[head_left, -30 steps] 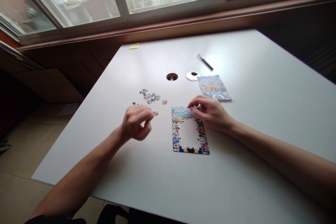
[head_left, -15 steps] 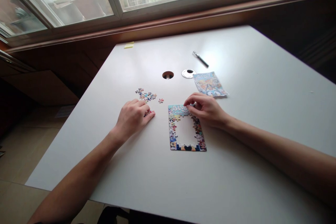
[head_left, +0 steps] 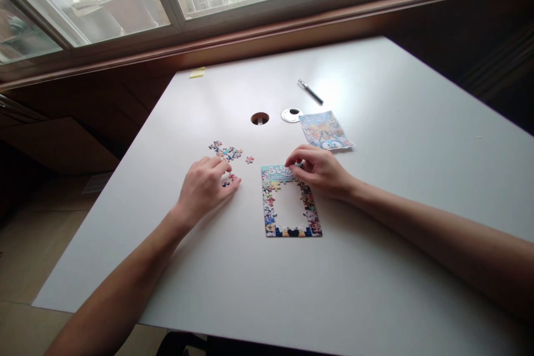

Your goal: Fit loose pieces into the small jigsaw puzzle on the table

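A jigsaw puzzle (head_left: 269, 228) lies flat on the white table, its border joined around a bare middle. My right hand (head_left: 319, 172) rests over its top right part, fingers curled and thumb and index tips together at the title strip. Whatever lies between those tips is hidden. My left hand (head_left: 204, 186) is on the table left of the puzzle, thumb and fingers apart. Loose puzzle pieces (head_left: 228, 180) lie between its thumb and fingertips, partly covered. Just beyond it is a pile of pieces (head_left: 229, 153), with a single piece (head_left: 250, 159) to the right.
A printed picture sheet (head_left: 327, 130) lies beyond my right hand. Farther back are a pen (head_left: 311, 92), a round cover (head_left: 291, 115) and a cable hole (head_left: 260, 118) in the tabletop (head_left: 233, 283). A yellow sticky note (head_left: 197, 73) is at the far left edge, below the window.
My left thumb and fingers have parted more, showing more of the pieces between them. My right hand keeps its place on the puzzle. The whole view has shifted slightly.
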Action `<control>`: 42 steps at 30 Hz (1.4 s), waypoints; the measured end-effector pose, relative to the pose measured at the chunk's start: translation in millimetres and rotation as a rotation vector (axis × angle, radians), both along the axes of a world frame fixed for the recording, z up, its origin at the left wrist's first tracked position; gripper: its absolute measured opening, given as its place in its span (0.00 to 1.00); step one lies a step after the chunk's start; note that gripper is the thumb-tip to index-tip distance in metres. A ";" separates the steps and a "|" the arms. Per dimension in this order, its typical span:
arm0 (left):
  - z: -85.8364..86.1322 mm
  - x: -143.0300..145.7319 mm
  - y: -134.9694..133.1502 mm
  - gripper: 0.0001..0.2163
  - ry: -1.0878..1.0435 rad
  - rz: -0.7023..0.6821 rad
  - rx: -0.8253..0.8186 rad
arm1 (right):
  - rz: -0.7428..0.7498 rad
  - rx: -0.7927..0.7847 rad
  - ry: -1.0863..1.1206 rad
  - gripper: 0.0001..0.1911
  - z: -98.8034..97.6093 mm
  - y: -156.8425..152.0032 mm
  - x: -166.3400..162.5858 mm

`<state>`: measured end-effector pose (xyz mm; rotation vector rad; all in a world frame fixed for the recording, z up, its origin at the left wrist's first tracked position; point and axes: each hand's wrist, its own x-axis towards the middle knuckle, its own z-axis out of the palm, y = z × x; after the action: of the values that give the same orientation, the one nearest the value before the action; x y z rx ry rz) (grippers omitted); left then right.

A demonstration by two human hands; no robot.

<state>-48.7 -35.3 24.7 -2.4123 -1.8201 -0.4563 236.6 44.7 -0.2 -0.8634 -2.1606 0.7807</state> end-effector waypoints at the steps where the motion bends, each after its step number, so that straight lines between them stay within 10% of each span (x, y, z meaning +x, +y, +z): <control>1: 0.5 0.2 -0.4 0.09 0.009 0.002 0.000 | 0.002 -0.003 0.000 0.05 0.0 0.0 -0.1; 12: -6.8 1.0 1.4 0.07 -0.174 -0.192 0.001 | 0.012 0.015 0.003 0.05 0.3 -0.4 0.7; 25: -3.4 0.7 3.5 0.04 -0.195 -0.057 -0.112 | 0.086 0.152 -0.001 0.05 -1.1 -1.0 0.2; 42: 12.4 61.9 25.5 0.07 -1.055 -0.130 -0.596 | 0.115 0.344 -0.023 0.03 12.1 -10.2 1.4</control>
<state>13.2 -9.7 37.1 -2.9666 -2.4007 -1.6671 238.0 34.5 12.0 -0.5771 -2.2909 0.4337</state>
